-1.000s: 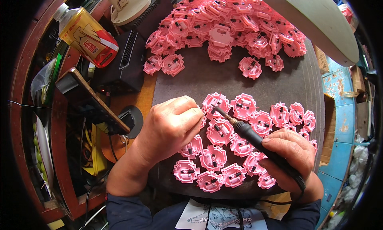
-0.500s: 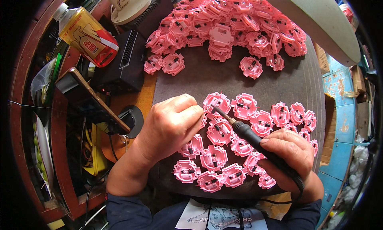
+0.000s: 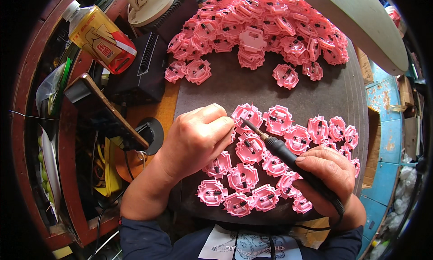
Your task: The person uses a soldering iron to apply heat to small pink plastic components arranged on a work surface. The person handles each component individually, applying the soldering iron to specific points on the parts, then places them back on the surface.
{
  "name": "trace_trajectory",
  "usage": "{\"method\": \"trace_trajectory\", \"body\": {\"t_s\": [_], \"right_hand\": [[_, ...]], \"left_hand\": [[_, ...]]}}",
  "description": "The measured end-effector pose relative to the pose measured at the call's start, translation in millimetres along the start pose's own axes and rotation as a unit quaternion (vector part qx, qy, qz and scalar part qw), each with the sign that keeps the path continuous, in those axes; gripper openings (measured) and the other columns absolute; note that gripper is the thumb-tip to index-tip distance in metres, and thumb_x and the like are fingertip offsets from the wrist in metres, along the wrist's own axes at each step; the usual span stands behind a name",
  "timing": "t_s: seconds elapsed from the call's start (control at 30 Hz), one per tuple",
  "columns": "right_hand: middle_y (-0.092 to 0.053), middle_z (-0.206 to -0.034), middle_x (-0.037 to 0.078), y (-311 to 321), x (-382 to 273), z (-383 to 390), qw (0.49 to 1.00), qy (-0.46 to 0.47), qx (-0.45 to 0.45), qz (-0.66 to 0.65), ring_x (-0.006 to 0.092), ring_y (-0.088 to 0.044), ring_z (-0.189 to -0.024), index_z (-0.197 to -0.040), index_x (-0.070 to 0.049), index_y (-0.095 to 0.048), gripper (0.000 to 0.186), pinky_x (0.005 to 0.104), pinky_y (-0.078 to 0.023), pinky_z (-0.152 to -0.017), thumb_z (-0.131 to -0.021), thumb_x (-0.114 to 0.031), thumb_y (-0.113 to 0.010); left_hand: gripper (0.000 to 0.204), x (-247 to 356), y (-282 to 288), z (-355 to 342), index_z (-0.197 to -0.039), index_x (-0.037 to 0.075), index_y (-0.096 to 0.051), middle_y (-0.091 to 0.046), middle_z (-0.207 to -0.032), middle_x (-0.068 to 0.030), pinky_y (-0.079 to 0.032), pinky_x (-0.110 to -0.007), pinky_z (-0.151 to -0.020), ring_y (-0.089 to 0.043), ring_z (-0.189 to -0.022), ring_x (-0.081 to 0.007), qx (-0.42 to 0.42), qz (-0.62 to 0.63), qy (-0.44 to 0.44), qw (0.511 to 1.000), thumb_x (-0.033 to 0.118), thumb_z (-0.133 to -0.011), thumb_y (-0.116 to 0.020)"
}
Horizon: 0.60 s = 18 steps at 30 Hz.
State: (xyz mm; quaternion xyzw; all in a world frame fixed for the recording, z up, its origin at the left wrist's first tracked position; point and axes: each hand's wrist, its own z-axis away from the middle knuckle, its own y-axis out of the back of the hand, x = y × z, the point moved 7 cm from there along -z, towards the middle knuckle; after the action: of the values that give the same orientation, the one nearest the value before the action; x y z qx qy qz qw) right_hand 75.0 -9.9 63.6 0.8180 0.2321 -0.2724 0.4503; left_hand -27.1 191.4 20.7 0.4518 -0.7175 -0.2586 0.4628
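My right hand (image 3: 331,172) is wrapped round the black handle of a soldering iron (image 3: 288,155). The iron slants up to the left, and its metal tip lies over a round pink plastic housing (image 3: 254,116) with small black and pale parts inside. My left hand (image 3: 198,131) is closed, thumb and fingers pinched together at the left edge of that same housing. What the pinch holds is hidden or too thin to make out. Several similar pink housings (image 3: 242,177) lie spaced out below and to the right, on a dark mat (image 3: 216,95).
A large heap of pink housings (image 3: 252,39) covers the mat's far side. To the left stand a black box (image 3: 142,75), a phone on a stand (image 3: 101,109) and a drink bottle (image 3: 103,41). A pale lamp head (image 3: 370,28) overhangs the far right.
The whole view has shifted slightly, so the surroundings sit a little farther right. Both hands and the soldering iron keep nearly the same place over the housing.
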Motion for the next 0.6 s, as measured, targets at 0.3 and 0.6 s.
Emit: {"method": "trace_trajectory", "body": {"t_s": [0.3,0.6], "right_hand": [[-0.072,-0.090,0.020,0.6,-0.5,-0.4,1.000,0.007,0.004,-0.002,0.0330,-0.071,-0.073,-0.110,0.005,-0.071,0.040,0.0400,-0.056,-0.061,-0.075,-0.002,-0.088],[-0.072,-0.089,0.019,12.3,-5.0,3.4,1.000,0.009,0.027,0.010,0.0321,-0.072,-0.072,-0.109,0.004,-0.070,0.039,0.0395,-0.056,-0.061,-0.074,-0.003,-0.088]], "left_hand": [[0.020,-0.1,10.4,2.1,-0.099,-0.001,-0.072,-0.068,-0.090,-0.0123,-0.056,-0.035,-0.065,-0.069,-0.074,-0.0267,0.044,0.020,0.036,0.998,-0.006,-0.082,-0.081],[0.018,4.7,13.5,3.9,-0.098,0.000,-0.071,-0.069,-0.090,-0.0134,-0.056,-0.036,-0.064,-0.070,-0.076,-0.0274,0.046,0.069,0.036,0.996,-0.006,-0.083,-0.081]]}}
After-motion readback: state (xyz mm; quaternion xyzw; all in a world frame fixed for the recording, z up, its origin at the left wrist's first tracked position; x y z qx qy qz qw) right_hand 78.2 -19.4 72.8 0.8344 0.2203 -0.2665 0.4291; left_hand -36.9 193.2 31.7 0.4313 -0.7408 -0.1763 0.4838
